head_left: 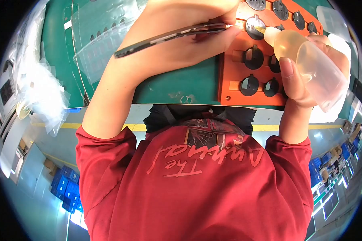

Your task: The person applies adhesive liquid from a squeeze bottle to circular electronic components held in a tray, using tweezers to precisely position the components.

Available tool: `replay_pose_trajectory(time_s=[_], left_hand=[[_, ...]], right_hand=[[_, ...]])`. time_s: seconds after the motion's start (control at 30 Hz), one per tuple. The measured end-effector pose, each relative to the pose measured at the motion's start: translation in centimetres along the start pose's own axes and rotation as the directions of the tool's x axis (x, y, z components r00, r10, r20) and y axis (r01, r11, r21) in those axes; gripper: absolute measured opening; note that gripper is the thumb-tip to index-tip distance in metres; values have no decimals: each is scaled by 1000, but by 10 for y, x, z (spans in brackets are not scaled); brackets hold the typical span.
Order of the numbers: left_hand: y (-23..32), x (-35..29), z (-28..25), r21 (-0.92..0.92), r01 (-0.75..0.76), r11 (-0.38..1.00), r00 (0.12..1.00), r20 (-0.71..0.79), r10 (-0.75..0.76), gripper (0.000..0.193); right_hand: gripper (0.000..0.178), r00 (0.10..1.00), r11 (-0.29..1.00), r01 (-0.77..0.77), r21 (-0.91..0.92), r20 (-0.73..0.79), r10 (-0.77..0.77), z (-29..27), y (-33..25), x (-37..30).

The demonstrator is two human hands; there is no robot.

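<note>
My left hand (165,60) is closed on a pair of black tweezers (149,43), whose tips point right at the orange tray (233,68). In my right hand (294,82) is a translucent squeeze bottle (315,76) with pale yellow liquid, tilted so that its thin nozzle (261,29) points left. The nozzle tip is over a black round disc (254,33) in the tray; whether they touch I cannot tell. Several similar discs sit in the tray's recesses, such as one black disc (253,58) nearer me. The bottle and my right hand hide part of the tray.
The green work surface (169,86) ends close to my body. Clear plastic sheeting (104,44) with small dark parts lies at the far left. Crumpled clear plastic bags (44,86) are at the left edge. White material (338,50) lies right of the tray.
</note>
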State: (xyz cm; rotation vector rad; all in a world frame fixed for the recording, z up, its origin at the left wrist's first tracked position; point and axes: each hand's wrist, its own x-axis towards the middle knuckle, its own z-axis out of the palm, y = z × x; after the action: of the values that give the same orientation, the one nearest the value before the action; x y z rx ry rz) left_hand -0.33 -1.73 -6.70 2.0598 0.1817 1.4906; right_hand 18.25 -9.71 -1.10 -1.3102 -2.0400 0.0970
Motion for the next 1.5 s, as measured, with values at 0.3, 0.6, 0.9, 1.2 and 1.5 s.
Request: replay_pose_trajectory(time_s=[0.3, 0.6, 0.9, 1.2, 1.5], left_hand=[[-1, 0, 1, -17, -8, 1000, 1000, -8, 8, 11], [-1, 0, 0, -68, 20, 997, 1000, -13, -21, 11], [-2, 0, 1, -52, 4, 999, 1000, -19, -5, 11], [-2, 1, 1, -89, 6, 996, 1000, -14, -7, 11], [2, 1, -2, 45, 12, 999, 1000, 17, -13, 10]], right_hand=[[45, 987, 987, 76, 144, -149, -54, 14, 16, -6], [46, 995, 994, 45, 104, 81, -53, 1, 13, 3], [46, 987, 994, 96, 53, 124, -102, -4, 18, 1], [44, 993, 989, 17, 148, -118, 0, 12, 9, -2], [43, 995, 987, 58, 151, -91, -45, 11, 10, -2]])
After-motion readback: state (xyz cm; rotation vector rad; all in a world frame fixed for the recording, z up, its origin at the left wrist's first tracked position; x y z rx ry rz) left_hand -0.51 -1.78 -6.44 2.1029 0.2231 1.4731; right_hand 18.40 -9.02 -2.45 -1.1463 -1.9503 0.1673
